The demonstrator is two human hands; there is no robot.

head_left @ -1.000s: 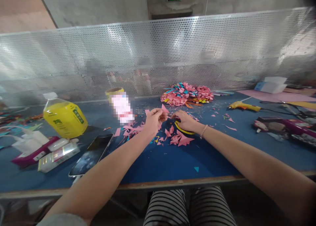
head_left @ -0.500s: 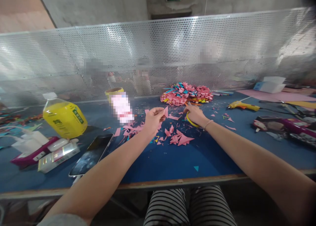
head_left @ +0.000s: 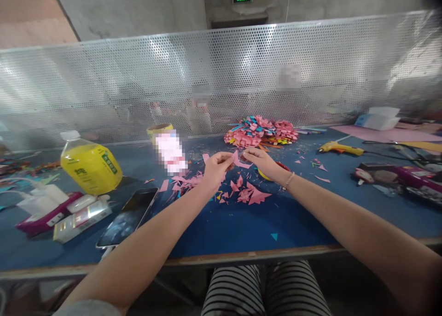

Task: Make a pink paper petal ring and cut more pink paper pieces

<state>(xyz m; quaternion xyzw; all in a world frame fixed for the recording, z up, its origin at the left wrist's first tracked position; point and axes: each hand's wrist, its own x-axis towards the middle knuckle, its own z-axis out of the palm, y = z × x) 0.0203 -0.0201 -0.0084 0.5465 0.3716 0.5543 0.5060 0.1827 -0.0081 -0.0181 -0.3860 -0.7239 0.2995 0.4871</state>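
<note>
My left hand (head_left: 214,166) is closed in a pinch on a small pink paper piece (head_left: 236,159), held just above the blue table (head_left: 241,224). My right hand (head_left: 263,161) has its fingertips pinched on the other end of the same piece. Yellow-handled scissors (head_left: 263,174) lie on the table under my right wrist, partly hidden by it. Pink paper scraps (head_left: 250,193) are scattered just below both hands.
A pile of pink and coloured paper flowers (head_left: 260,131) sits behind the hands. A yellow bottle (head_left: 90,166), a phone (head_left: 128,216) and tissue packs (head_left: 46,210) lie left. A yellow glue gun (head_left: 340,147) lies right. A perforated metal screen (head_left: 221,76) closes the back.
My right hand set the yellow-handled scissors down to the right, then came back left to the pink piece. My left hand stayed almost in place.
</note>
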